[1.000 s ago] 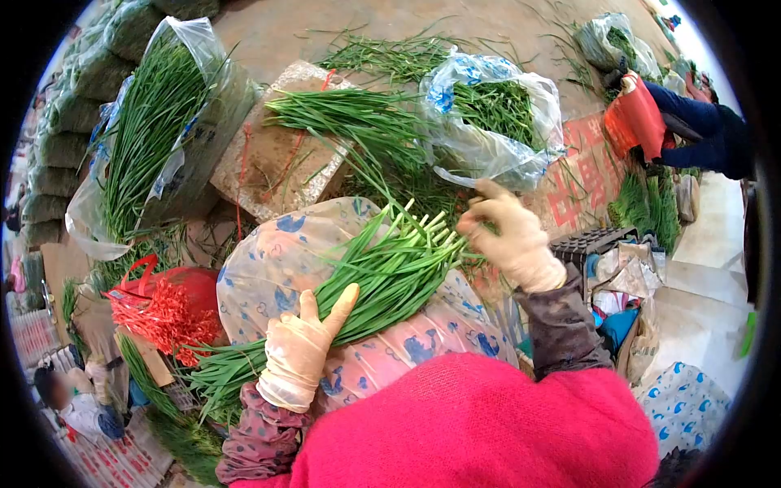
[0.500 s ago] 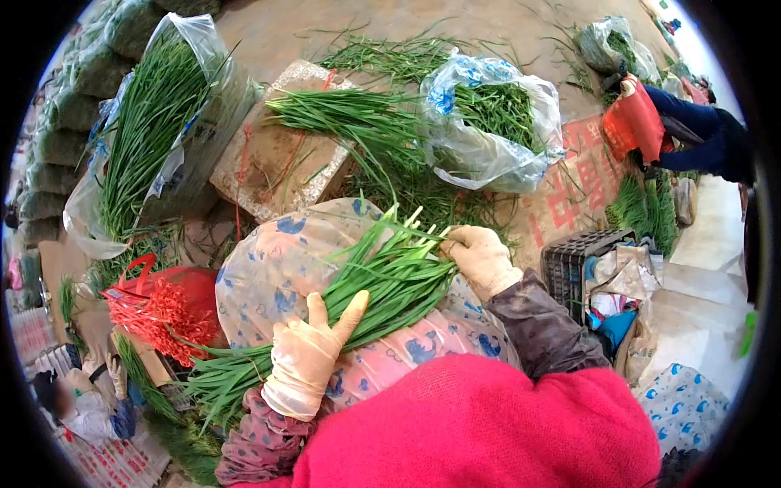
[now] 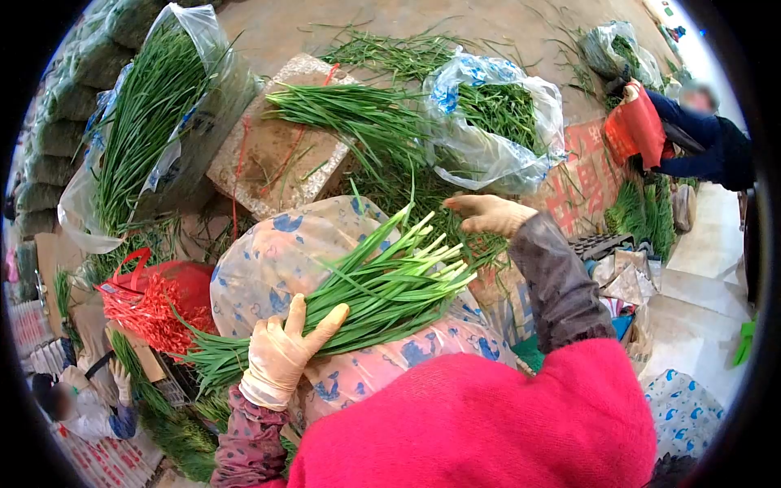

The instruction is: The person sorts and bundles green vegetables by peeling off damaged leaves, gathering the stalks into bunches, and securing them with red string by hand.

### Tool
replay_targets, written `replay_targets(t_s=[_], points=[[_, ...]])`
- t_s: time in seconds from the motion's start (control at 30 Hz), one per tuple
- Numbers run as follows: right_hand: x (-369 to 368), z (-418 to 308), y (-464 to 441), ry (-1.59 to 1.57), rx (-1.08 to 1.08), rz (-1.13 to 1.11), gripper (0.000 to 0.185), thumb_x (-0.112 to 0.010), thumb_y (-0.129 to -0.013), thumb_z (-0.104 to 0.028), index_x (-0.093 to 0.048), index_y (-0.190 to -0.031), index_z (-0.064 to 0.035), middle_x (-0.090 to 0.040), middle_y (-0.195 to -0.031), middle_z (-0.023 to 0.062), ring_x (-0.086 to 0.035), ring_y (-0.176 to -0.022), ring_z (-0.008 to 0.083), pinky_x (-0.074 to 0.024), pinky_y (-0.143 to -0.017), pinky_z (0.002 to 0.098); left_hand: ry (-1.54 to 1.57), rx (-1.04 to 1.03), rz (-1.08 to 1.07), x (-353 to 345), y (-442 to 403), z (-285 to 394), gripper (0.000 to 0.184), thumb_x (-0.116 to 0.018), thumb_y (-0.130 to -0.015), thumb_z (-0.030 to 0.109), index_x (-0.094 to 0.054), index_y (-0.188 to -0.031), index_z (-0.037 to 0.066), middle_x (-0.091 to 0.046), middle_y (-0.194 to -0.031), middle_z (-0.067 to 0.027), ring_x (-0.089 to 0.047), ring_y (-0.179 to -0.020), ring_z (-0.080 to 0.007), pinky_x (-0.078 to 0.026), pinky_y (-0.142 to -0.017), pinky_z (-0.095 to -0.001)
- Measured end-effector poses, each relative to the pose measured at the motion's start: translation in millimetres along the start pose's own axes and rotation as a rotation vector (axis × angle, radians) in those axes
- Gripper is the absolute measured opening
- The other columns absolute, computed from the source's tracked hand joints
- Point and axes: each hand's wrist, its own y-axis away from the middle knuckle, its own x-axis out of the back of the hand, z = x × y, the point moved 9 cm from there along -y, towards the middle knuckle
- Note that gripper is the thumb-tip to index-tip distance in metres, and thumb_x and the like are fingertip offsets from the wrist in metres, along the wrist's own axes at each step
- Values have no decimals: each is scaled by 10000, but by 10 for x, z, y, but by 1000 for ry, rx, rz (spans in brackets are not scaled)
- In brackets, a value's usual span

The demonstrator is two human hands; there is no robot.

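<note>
1. Green garlic chives lie in one loose bunch [image 3: 390,293] across the lap, on a clear plastic cover [image 3: 272,272] printed with blue shapes.
2. Two gloved hands are near it. The left hand [image 3: 277,358] rests on the leafy end, thumb and forefinger spread; whether its other fingers grip the leaves, I cannot tell. The right hand [image 3: 492,214] is off the bunch, fingers extended and holding nothing, just beyond the stem ends.
3. Half a second ago the right hand was touching those ends; now it is apart from them, and the stems fan out more.
4. The bunch has long, flat, glossy leaves and pale, uneven stem ends, with a few leaves poking out of line.
5. One second bunch [image 3: 350,110] lies ahead, partly over one speckled block [image 3: 272,163].
6. Three plastic bags hold greens: a tall bag [image 3: 199,138] at left, a wide bag [image 3: 496,175] ahead and a far bag [image 3: 594,50] at upper right.
7. One red bag [image 3: 183,281] with red ties [image 3: 142,313] sits beside the lap.
8. Two other people are visible: one person [image 3: 700,138] at right, another person [image 3: 89,415] at lower left.
</note>
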Motion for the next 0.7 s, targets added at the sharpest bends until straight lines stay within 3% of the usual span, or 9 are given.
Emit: replay_targets(t_s=[0.03,0.1,0.13,0.23,0.3,0.43,0.5,0.57,0.7], points=[[-188,-180,-150,9,93,-160,783,-695,-753,-418,-416,-1373,-30,-544,-1293,138,-504,-1180,243,-391,-993,357,-1,-2,-3,-21,5,6,645,-562,-753,169,-451,-1331,433,-590,-1062,-143,-527,-535,-188,-464,-479,-308],[-502,-521,-311,38,53,-408,749,-692,-766,-399,-430,-1363,-31,-552,-1271,147,-508,-1159,230,-391,-989,341,-30,-21,21,-16,7,16,645,-546,-762,141,-454,-1329,434,-588,-1050,-131,-519,-538,-180,-461,-481,-300],[-622,-418,-464,-56,101,-435,701,-705,-774,-331,-443,-1353,-35,-576,-1227,124,-520,-1105,196,-415,-949,330,-35,-20,19,-16,0,9,645,-546,-762,141,-454,-1329,434,-588,-1050,-131,-519,-538,-180,-461,-481,-300],[-852,-751,-416,-316,-122,-554,525,-738,-784,-227,-554,-1241,-45,-641,-1060,41,-556,-935,134,-455,-835,296,-87,-18,12,-2,-4,6,637,-544,-763,134,-466,-1321,432,-587,-1047,-124,-513,-543,-175,-459,-485,-295],[-918,-759,-535,-301,-71,-455,418,-746,-789,-259,-637,-1142,-64,-666,-952,16,-568,-852,109,-464,-767,284,-49,-3,-4,14,-14,-22,631,-542,-764,134,-472,-1316,433,-588,-1055,-130,-513,-541,-178,-458,-485,-298],[-726,-468,-558,-170,-236,-37,225,-660,-792,-204,-730,-985,-110,-675,-783,6,-579,-708,96,-463,-653,272,-4,16,4,-26,19,-72,626,-545,-763,139,-476,-1311,436,-592,-1059,-134,-515,-540,-182,-456,-482,-302],[-609,-455,-402,-167,-274,38,247,-658,-793,-221,-723,-1004,-110,-683,-787,34,-599,-698,123,-471,-651,282,22,26,-11,-54,21,-76,622,-548,-762,145,-478,-1306,439,-597,-1058,-134,-520,-542,-188,-457,-485,-305],[-335,-504,-240,139,-173,301,222,-584,-846,-199,-700,-981,-65,-681,-775,86,-631,-675,163,-492,-634,304,18,16,-11,-43,23,-76,619,-550,-761,146,-481,-1302,439,-599,-1054,-132,-521,-542,-188,-457,-485,-305],[95,218,28,-83,-499,376,218,-550,-865,-175,-687,-956,-31,-691,-781,96,-651,-624,173,-506,-586,301,14,9,39,-35,40,-95,621,-557,-758,142,-486,-1297,442,-599,-1054,-127,-513,-541,-181,-454,-483,-300]])
